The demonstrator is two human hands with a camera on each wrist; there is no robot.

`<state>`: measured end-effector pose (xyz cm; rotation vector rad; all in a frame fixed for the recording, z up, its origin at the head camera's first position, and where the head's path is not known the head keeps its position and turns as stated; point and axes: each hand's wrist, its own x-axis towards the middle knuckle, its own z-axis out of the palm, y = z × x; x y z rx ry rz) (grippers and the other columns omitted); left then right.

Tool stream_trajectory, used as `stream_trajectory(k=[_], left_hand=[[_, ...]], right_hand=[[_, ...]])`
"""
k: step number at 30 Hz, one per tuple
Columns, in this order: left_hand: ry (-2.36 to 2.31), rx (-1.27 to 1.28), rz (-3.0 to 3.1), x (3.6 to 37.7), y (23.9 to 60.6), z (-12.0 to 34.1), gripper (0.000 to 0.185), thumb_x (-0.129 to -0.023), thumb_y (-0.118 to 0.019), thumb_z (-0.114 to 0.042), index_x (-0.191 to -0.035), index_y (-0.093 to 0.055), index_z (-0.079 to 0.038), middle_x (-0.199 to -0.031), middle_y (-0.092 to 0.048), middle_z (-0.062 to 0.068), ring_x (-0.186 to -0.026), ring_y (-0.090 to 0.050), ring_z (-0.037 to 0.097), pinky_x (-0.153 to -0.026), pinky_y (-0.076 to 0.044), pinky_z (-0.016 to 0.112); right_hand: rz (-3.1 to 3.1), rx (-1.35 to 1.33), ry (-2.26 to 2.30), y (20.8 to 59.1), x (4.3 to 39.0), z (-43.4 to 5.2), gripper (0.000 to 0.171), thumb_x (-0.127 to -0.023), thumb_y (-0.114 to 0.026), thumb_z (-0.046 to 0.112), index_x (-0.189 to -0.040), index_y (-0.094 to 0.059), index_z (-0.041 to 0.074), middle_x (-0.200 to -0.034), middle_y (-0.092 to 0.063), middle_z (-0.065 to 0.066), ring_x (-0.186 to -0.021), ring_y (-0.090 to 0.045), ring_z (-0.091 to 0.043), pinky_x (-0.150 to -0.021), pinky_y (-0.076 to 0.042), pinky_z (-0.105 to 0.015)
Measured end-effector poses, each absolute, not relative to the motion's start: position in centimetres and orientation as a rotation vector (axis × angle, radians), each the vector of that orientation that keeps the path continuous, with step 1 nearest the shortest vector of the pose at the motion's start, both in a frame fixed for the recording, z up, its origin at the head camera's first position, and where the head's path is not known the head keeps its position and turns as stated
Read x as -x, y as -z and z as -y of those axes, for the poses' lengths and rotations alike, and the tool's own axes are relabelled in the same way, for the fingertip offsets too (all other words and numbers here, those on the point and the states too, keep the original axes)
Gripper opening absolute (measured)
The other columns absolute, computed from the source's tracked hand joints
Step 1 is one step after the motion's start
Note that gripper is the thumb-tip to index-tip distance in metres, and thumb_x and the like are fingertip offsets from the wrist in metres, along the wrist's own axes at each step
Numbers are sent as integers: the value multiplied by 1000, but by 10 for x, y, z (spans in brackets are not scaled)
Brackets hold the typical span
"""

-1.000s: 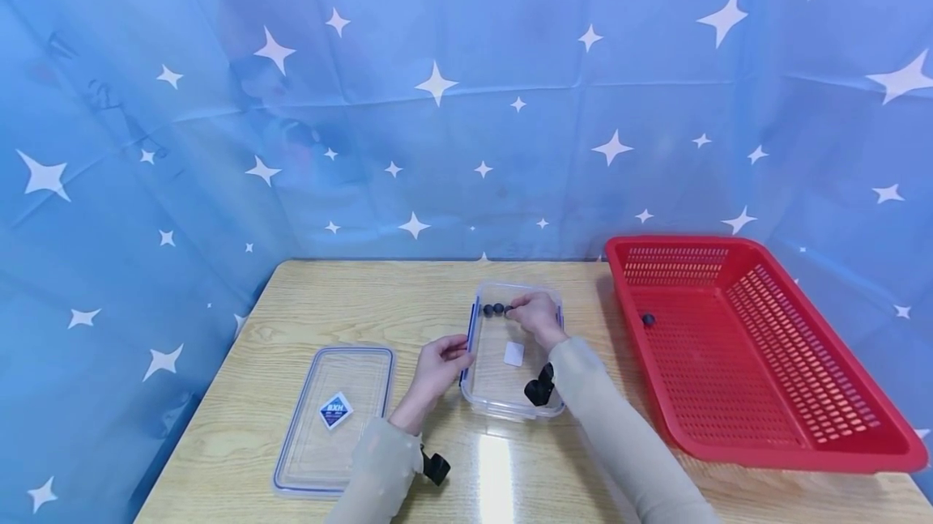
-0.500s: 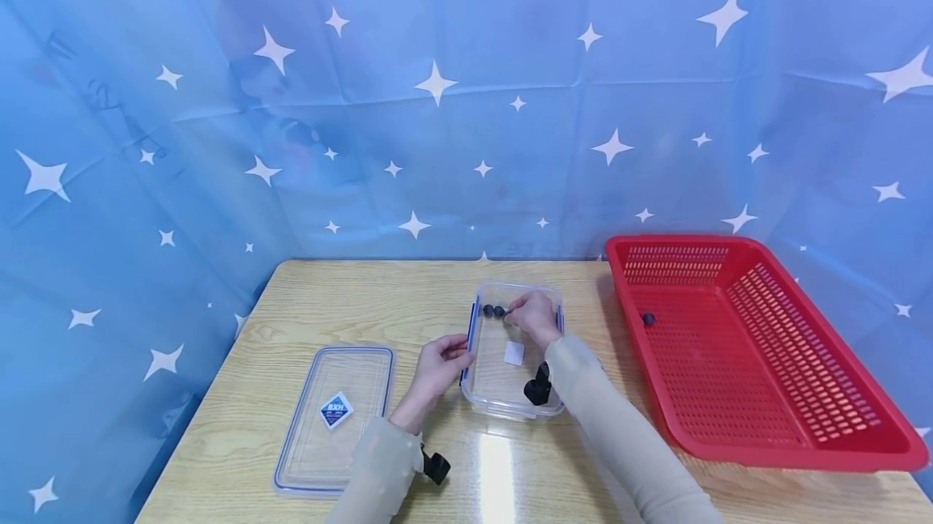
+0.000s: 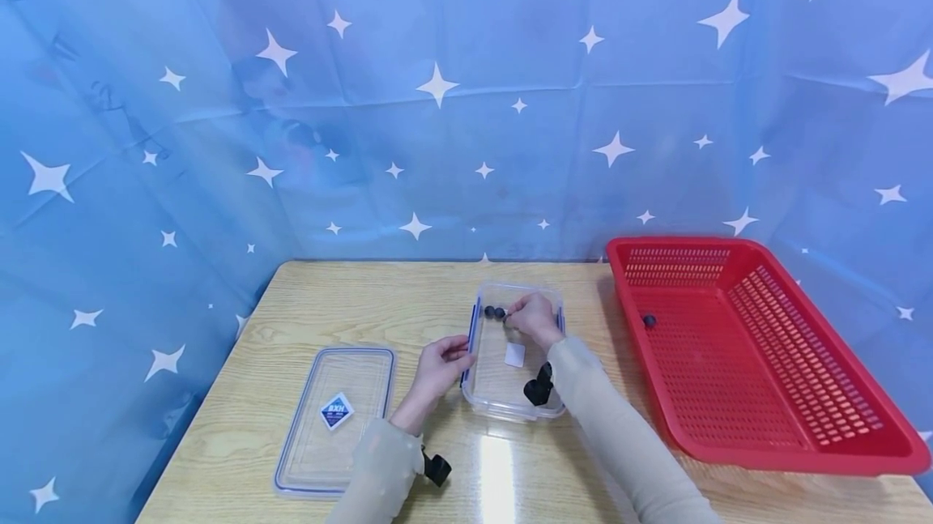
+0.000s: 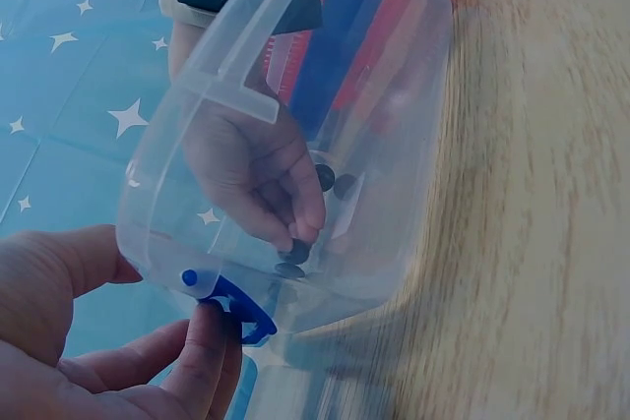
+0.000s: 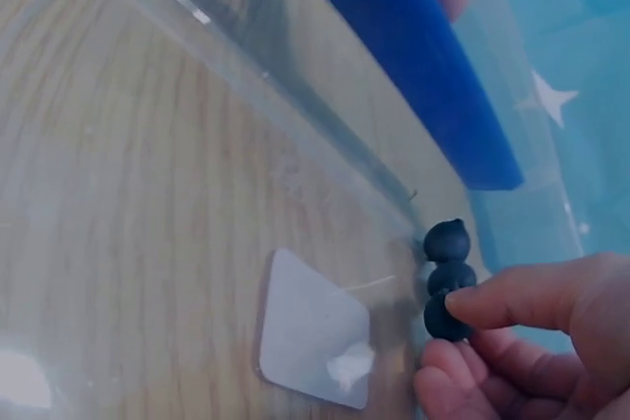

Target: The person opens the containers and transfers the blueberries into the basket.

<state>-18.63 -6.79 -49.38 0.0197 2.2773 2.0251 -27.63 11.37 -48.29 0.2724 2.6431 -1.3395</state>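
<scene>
A clear plastic food container [image 3: 496, 394] with blue side latches stands on the table. At its left side, my left hand [image 3: 439, 366] holds the edge, fingers by the blue latch [image 4: 241, 314] in the left wrist view. My right hand [image 3: 534, 317] reaches inside near the far wall. There its thumb and fingers pinch a dark blueberry [image 5: 443, 320], touching the end of a short row. Two more blueberries [image 5: 448, 241] sit beside it in that row. A white square label [image 5: 313, 331] shows on the container's floor. My right fingers partly cover the pinched berry.
Left of the container lies its clear lid [image 3: 306, 451], blue-edged, with a blue-and-white sticker. A large red perforated basket [image 3: 729, 459] stands at the right, with one dark berry [image 3: 649, 321] in it. Behind the wooden table [image 3: 240, 427] hangs a blue starred curtain [image 3: 364, 143].
My right hand has shifted slightly left inside the container with the pinched blueberry. The left hand stays at the container's left edge.
</scene>
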Motion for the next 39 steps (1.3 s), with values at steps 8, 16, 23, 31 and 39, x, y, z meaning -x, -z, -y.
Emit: stream_trajectory(k=[8,16,23,31,39], left_hand=[[-2033,-18,-2262,187,493,66,37,-81,-65,3,-115,-56,14,-104,-62,26,-91,-61,24,-78,-53,25],[-2033,-12,-2235,182,481,66,37,-81,-64,4,-115,-55,16,-108,-59,31,-95,-60,29,-79,-52,26],[-2009,-15,-2257,169,456,64,37,-82,-61,5,-116,-52,19,-108,-58,33,-96,-59,33,-82,-52,28],[-1993,-18,-2270,167,454,66,38,-82,-61,4,-117,-52,18,-109,-57,33,-95,-60,30,-81,-52,28],[-2010,-22,-2260,168,455,66,37,-82,-61,5,-116,-52,18,-108,-58,33,-94,-60,28,-80,-52,27]], right_hand=[[-2556,-294,1506,473,270,-119,17,-69,-70,-2,-85,-68,-2,-77,-65,-8,-69,-56,-18,-58,-47,-22],[-2448,-253,1713,455,267,-129,19,-77,-66,-1,-96,-65,-6,-87,-67,-12,-77,-63,-23,-76,-54,-36],[-2449,-243,1744,430,268,-145,28,-81,-66,3,-107,-63,-7,-103,-66,-18,-81,-62,-15,-80,-54,-31],[-2420,-196,1834,397,262,-176,34,-85,-64,3,-115,-57,-10,-110,-62,-21,-79,-59,-6,-77,-53,-21],[-2544,-208,1745,374,253,-210,38,-88,-62,10,-121,-55,-8,-120,-54,-22,-93,-58,-17,-77,-52,-19]])
